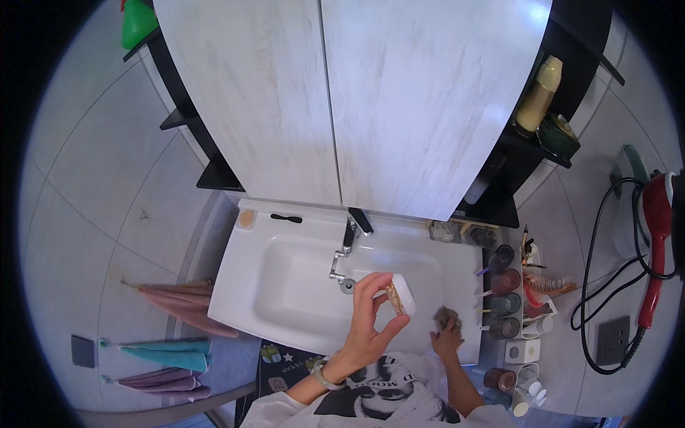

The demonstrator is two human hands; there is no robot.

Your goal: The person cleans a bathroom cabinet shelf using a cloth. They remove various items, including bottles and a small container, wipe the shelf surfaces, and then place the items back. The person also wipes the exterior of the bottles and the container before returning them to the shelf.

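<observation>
My left hand [369, 321] is raised over the near part of the white sink [299, 283]. It grips a small clear jar [396, 299] with a white lid, tilted, with small pale golden pieces inside. A light bangle is on that wrist. Lower right, my right hand [448, 339] rests on a grey-brown cloth [447, 318] on the basin's right ledge; its fingers lie over the cloth, and whether they grip it is not clear. The chrome and black faucet [349, 235] stands at the back of the basin, its jointed spout above the drain.
A soap dish [246, 219] and a black double-ended tool [286, 218] lie on the back left ledge. Wall-mounted cups [504, 305] line the right side, near a red hair dryer [655, 230]. A white cabinet [428, 107] overhangs the sink. Towels [182, 310] hang left.
</observation>
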